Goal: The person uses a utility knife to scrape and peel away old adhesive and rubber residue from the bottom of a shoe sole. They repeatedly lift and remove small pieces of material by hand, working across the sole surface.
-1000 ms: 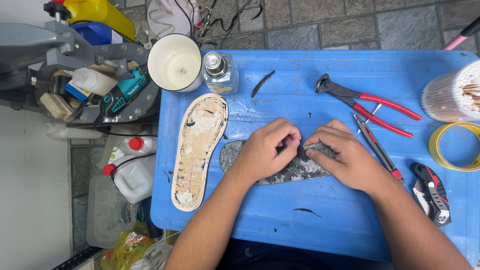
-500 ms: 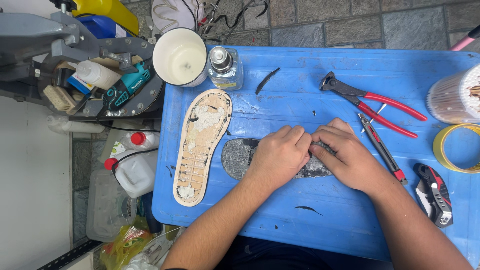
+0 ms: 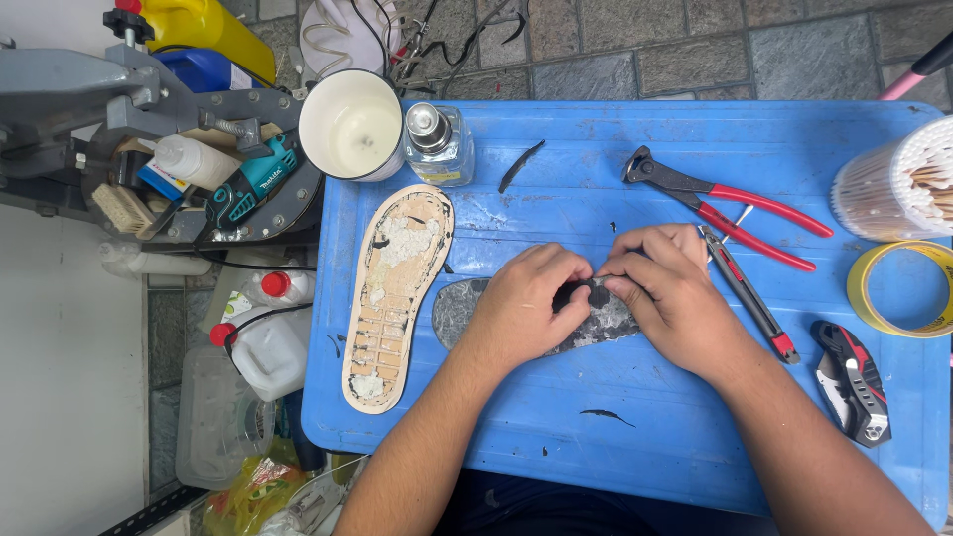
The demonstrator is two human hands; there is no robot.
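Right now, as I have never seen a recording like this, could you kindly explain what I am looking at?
This is a single picture from a camera worn on a person's head, looking down at their own two bare hands. The left hand and right hand both pinch a dark, worn sole piece lying on a blue table. Beside it lies a tan shoe sole. Further right are red-handled pincers, a folding utility knife and a roll of yellow tape. A white cup and a small glass bottle stand at the back.
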